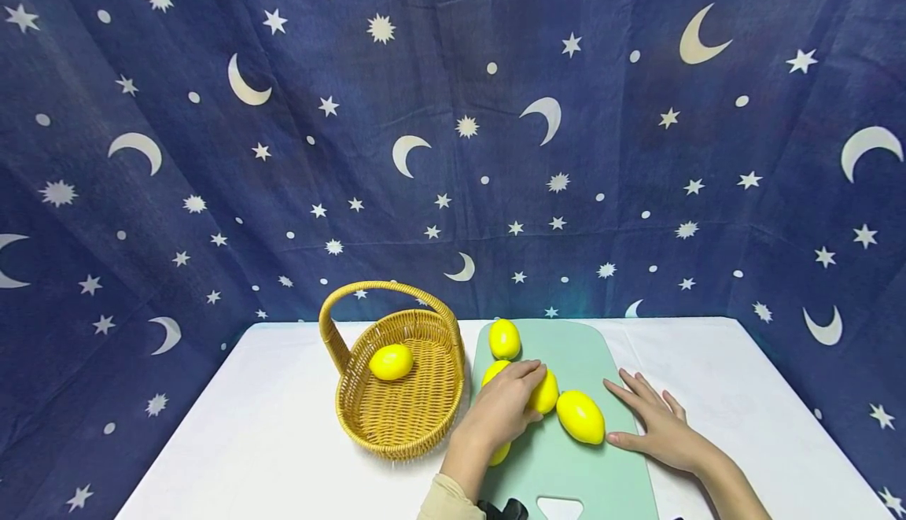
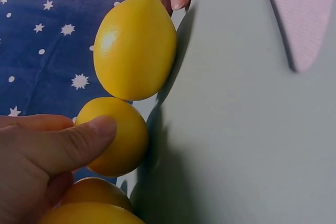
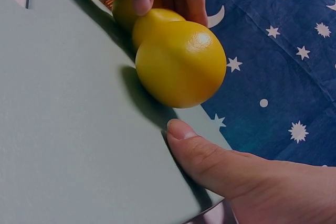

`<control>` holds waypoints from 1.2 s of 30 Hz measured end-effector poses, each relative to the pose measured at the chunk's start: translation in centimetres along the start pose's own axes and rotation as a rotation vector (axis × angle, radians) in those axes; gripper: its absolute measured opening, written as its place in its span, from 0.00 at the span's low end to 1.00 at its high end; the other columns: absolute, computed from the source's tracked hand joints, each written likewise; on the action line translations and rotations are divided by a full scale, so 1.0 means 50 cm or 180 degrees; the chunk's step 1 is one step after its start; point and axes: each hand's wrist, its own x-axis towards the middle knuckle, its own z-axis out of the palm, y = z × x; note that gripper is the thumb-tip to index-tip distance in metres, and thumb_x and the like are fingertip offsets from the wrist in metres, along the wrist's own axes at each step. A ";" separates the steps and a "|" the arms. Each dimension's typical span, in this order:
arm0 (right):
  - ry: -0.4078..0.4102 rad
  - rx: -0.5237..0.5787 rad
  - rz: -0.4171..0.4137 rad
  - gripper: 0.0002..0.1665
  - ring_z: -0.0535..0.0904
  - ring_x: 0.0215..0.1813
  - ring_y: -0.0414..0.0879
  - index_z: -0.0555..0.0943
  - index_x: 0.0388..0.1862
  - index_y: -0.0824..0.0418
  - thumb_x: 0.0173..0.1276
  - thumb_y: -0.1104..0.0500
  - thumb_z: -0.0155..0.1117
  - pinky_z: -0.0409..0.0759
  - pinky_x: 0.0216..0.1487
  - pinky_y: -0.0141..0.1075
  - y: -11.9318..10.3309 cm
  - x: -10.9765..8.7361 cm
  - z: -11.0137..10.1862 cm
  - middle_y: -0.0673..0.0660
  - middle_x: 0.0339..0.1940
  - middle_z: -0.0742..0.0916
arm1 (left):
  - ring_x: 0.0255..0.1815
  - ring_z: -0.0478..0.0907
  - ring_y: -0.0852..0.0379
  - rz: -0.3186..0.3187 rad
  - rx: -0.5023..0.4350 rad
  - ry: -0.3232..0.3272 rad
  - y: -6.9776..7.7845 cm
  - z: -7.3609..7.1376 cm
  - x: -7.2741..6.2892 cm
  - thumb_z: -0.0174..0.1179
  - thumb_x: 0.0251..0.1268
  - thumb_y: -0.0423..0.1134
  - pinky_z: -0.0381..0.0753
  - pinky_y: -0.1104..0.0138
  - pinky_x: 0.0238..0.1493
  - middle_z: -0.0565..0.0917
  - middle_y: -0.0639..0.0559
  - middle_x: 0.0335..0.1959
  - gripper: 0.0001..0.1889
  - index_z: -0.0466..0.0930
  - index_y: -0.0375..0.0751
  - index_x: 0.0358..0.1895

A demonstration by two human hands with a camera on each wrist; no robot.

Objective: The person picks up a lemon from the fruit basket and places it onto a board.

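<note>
My left hand (image 1: pixel 499 406) reaches over the light green cutting board (image 1: pixel 566 473) and holds a yellow lemon (image 1: pixel 544 394). In the left wrist view its thumb lies across that lemon (image 2: pixel 126 145), with the fingers on the far side. Touching or nearly touching it is another lemon (image 1: pixel 580 418), lying closest to my right hand (image 1: pixel 661 429). That hand has its fingers spread at the board's right edge, its thumb tip just short of the fruit (image 3: pixel 181 66). More lemons lie by the left hand, partly covered by it, and one (image 1: pixel 505 339) sits at the board's far end.
Left of the board stands a woven basket (image 1: pixel 354 418) with a tall arched handle and one lemon (image 1: pixel 391 362) inside. A white cloth (image 1: pixel 269 425) covers the table. Behind hangs a dark blue curtain (image 1: pixel 453 174) with moons and stars. The board has a handle cut-out near the front.
</note>
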 end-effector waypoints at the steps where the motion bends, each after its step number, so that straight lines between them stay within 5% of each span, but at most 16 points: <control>1: 0.0003 -0.0002 0.0000 0.47 0.47 0.72 0.74 0.67 0.69 0.57 0.53 0.42 0.70 0.34 0.65 0.70 0.000 0.000 0.000 0.71 0.73 0.59 | 0.67 0.68 0.59 -0.0002 -0.0023 0.0010 0.000 0.000 0.000 0.69 0.53 0.44 0.66 0.70 0.69 0.73 0.54 0.66 0.34 0.70 0.44 0.66; 18: -0.0011 0.0018 -0.0016 0.47 0.46 0.72 0.75 0.67 0.69 0.58 0.53 0.42 0.70 0.33 0.65 0.70 -0.001 0.000 0.000 0.71 0.73 0.59 | 0.65 0.70 0.60 0.0074 -0.0138 0.0183 -0.005 -0.014 -0.002 0.66 0.58 0.43 0.68 0.70 0.67 0.74 0.55 0.64 0.29 0.72 0.43 0.64; 36: 0.0048 -0.0052 -0.0023 0.47 0.48 0.72 0.74 0.68 0.68 0.57 0.52 0.42 0.71 0.37 0.63 0.70 -0.004 -0.001 0.000 0.71 0.73 0.61 | 0.66 0.69 0.61 -0.0141 -0.0982 0.0062 -0.006 -0.035 -0.003 0.63 0.61 0.45 0.67 0.67 0.69 0.73 0.59 0.65 0.28 0.71 0.47 0.65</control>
